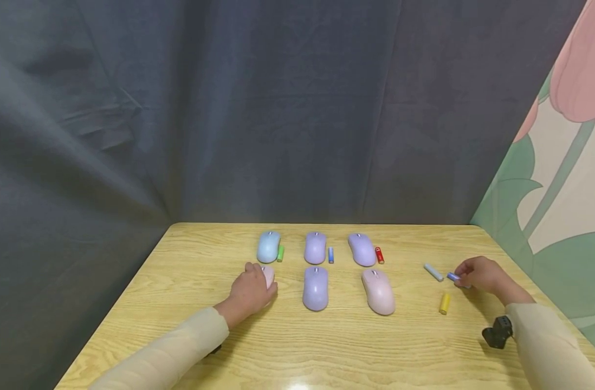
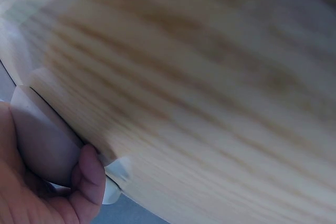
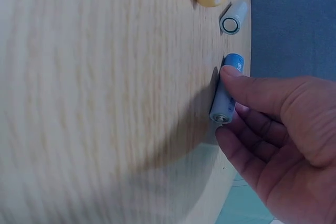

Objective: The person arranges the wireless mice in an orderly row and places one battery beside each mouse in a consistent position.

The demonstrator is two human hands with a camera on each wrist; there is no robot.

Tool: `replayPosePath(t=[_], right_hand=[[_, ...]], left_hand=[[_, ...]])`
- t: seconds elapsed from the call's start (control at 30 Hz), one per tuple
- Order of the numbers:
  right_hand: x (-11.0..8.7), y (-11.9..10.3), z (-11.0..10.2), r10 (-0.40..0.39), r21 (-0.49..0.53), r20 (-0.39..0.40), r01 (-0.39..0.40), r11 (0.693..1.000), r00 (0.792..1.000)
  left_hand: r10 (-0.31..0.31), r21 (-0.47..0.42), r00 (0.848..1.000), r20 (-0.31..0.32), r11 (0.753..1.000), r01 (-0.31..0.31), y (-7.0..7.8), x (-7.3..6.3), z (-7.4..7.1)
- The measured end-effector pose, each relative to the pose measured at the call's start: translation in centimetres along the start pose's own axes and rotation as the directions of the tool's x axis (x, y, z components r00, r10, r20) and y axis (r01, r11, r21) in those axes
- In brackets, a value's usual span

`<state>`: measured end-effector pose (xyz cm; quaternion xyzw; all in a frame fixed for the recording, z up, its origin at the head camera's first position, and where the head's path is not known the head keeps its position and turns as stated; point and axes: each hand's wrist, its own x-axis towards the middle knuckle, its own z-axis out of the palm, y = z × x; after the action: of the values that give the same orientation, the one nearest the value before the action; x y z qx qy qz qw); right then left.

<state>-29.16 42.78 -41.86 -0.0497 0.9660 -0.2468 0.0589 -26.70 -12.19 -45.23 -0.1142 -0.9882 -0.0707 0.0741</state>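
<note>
My left hand [image 1: 251, 288] lies over a pale pink computer mouse [image 1: 267, 275] and grips it on the wood table. In the left wrist view the thumb and fingers curl along the sides of that mouse [image 2: 44, 135]. At the right, my right hand [image 1: 480, 275] pinches a blue and pale grey battery [image 1: 453, 277]. The right wrist view shows the thumb on top of this battery [image 3: 224, 98], with the fingers partly hidden behind it. Near that hand lie a light grey battery [image 1: 433, 272] and a yellow battery [image 1: 445, 303].
A light blue mouse [image 1: 269, 247] has a green battery [image 1: 280, 253] beside it. Two purple mice [image 1: 315, 248] [image 1: 362, 249] stand in the back row, near a blue battery [image 1: 330, 255] and a red battery [image 1: 379, 255]. In front sit another purple mouse [image 1: 315, 288] and a pink mouse [image 1: 378, 292].
</note>
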Motion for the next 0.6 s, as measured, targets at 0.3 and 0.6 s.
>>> replayPosePath(t=[0.3,0.6], right_hand=[[-0.15,-0.22,0.12,0.006,0.0,0.006,-0.006,1.0,1.0],[-0.33,-0.54,0.08,0.0,-0.022,0.001,0.0,1.0,1.0]], left_hand=[[-0.002,-0.007,1.0,-0.007,1.0,0.002,-0.03,0.09,0.25],[0.002,-0.006,1.0,-0.013,1.0,-0.002,-0.02,0.01,0.1]])
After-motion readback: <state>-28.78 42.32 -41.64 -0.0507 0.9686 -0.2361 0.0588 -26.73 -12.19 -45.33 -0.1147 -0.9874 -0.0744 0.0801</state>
